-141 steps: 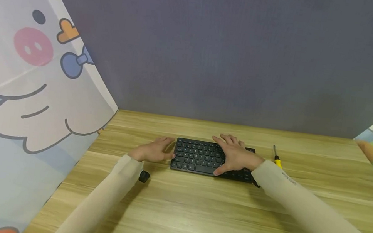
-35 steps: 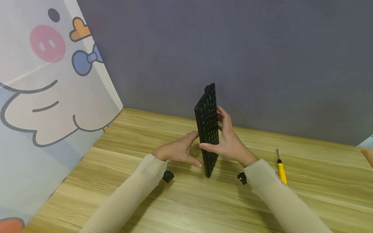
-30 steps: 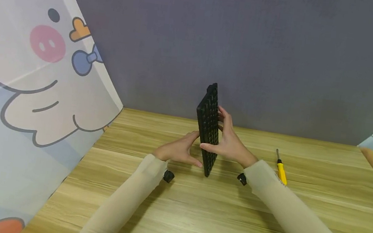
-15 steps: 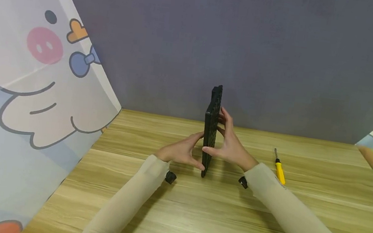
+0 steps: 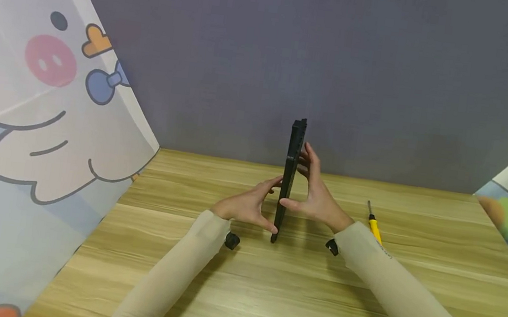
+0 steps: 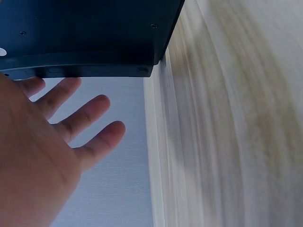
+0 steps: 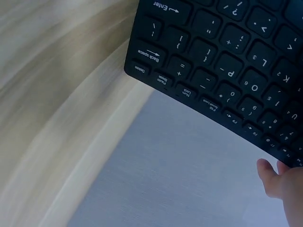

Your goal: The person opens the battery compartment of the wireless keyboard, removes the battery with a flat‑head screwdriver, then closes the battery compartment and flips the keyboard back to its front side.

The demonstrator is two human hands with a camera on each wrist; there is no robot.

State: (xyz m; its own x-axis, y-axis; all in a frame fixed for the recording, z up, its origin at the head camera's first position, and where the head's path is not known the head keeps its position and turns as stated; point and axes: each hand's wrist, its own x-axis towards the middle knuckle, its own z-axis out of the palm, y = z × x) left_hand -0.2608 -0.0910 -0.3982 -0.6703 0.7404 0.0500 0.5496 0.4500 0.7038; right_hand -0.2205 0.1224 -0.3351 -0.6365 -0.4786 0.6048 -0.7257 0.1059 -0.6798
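Note:
A black keyboard (image 5: 289, 168) stands on its short end, nearly edge-on in the head view, with its lower end close to the tabletop. My left hand (image 5: 248, 205) holds it low on the underside, thumb at the near edge and fingers at the far one. From the key side, my right hand (image 5: 318, 198) grips it slightly higher, thumb on the near edge. The left wrist view shows the keyboard's screwed underside (image 6: 80, 33) and several outer fingers spread apart. Its keys (image 7: 227, 61) fill much of the right wrist view, where fingertips (image 7: 269, 177) reach the far edge.
A yellow-handled screwdriver (image 5: 375, 229) lies on the wooden table (image 5: 256, 291), right of the hands. A grey wall (image 5: 295, 52) rises behind the table. Cartoon-printed panels (image 5: 48, 128) border both sides. Small black devices (image 5: 232, 240) sit at both wrists.
The keyboard lay flat on the table at first and was then lifted upright between both hands. Over the last second it has turned until almost edge-on, its keys facing right.

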